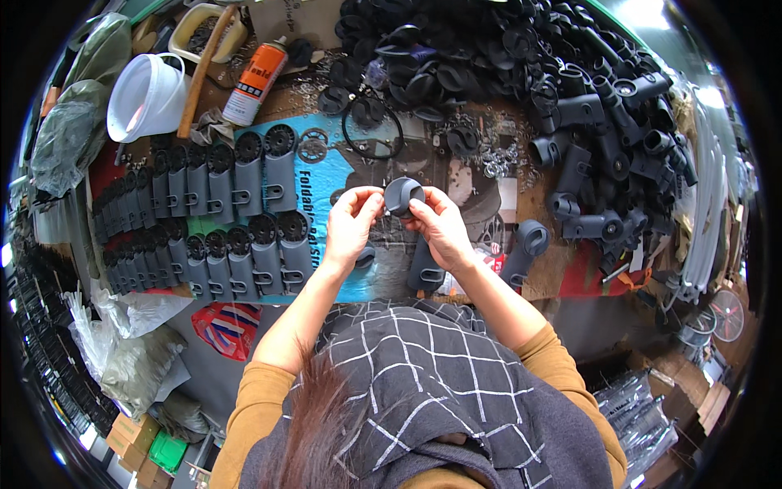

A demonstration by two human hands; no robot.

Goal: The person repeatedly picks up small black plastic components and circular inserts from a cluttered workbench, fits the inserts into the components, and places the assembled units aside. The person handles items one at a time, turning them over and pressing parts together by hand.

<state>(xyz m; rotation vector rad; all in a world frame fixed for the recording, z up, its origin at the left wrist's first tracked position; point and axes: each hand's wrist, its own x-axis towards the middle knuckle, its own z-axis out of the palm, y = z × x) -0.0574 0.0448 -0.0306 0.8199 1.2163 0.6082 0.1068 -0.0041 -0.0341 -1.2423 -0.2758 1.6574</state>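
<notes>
Over the middle of the bench, my right hand (441, 231) pinches a dark grey round plastic knob (401, 196) between thumb and fingers. Just left of the knob, my left hand (352, 226) has its thumb and fingertips pressed together; whatever they hold, if anything, is too small to make out. Beneath my right hand lies a dark grey plastic tube fitting (423, 265), partly hidden. Another fitting with a round knob end (527, 248) rests to its right. A loose grey knob (366, 256) lies beside my left wrist, partly covered.
Rows of grey fittings (220, 183) stand on the left. Black knobs (423, 73) are heaped at the back, and tubular fittings (599, 163) at the right. A spray can (254, 81), a white bucket (147, 96) and a black ring (399, 134) lie farther off. Tiny clear parts (498, 161) are scattered nearby.
</notes>
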